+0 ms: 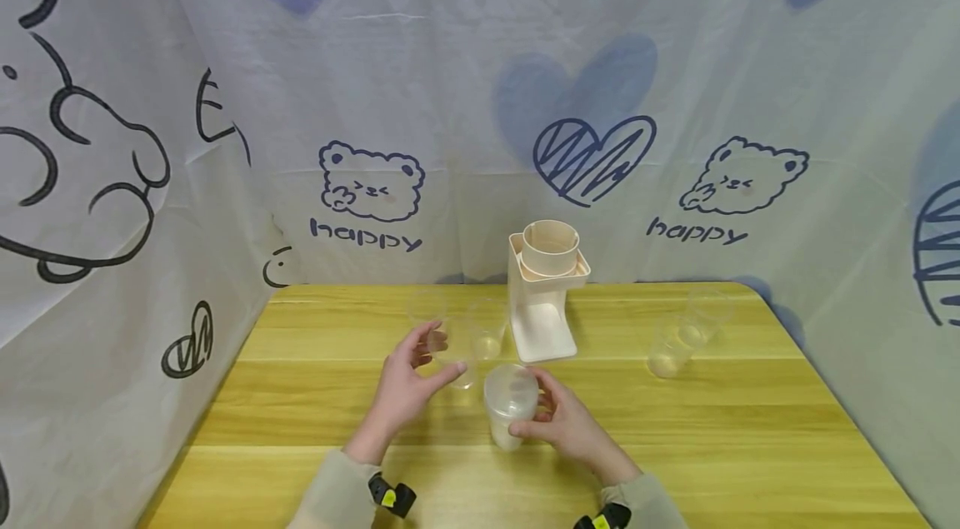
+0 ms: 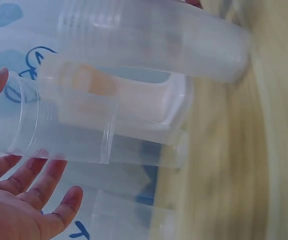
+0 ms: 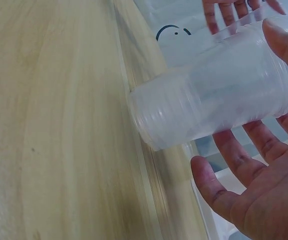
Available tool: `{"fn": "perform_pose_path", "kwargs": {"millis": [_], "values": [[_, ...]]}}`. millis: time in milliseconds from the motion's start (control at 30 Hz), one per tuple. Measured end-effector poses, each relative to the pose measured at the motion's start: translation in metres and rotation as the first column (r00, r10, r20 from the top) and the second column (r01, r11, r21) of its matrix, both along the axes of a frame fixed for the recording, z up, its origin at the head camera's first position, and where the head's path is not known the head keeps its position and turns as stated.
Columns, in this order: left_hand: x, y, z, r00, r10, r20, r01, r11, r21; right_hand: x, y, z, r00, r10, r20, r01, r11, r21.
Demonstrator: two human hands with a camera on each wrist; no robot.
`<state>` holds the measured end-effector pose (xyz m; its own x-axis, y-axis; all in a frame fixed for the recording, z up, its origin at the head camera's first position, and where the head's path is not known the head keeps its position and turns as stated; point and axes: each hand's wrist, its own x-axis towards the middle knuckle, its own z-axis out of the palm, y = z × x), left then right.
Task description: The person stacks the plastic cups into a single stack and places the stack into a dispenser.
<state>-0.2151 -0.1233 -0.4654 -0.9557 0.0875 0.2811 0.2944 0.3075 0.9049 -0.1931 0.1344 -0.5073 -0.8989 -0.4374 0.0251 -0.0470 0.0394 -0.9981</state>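
My left hand [image 1: 405,386] holds a clear plastic cup [image 2: 71,122] between thumb and fingers, with the cup upright above the table. Just to its right, my right hand [image 1: 564,422] grips a nested stack of translucent plastic cups [image 3: 209,92] from the side. The thumb [image 3: 285,45] lies near the rim end and the fingers curve under the opposite side. Behind both hands stands a cream cup holder [image 1: 543,329] with a round ring [image 1: 551,250] on top and a flat base.
A clear cup [image 1: 487,339] stands beside the holder's left side, and another faint cup [image 1: 426,306] is behind my left hand. More clear cups [image 1: 675,346] stand at the right of the wooden table [image 1: 720,446]. A printed cloth [image 1: 465,96] hangs behind the table.
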Motion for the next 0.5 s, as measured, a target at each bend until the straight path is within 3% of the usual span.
{"fn": "perform_pose_path", "kwargs": {"millis": [333, 500], "values": [[0.003, -0.001, 0.015, 0.992, 0.024, -0.122, -0.011, 0.994, 0.105, 0.000, 0.000, -0.003, 1.000, -0.007, 0.005, 0.007, 1.000, -0.002], [0.012, 0.005, 0.033, 0.992, 0.007, -0.129, 0.008, 0.993, 0.116, -0.001, 0.000, -0.004, 1.000, -0.013, 0.004, 0.013, 1.000, -0.004]]}}
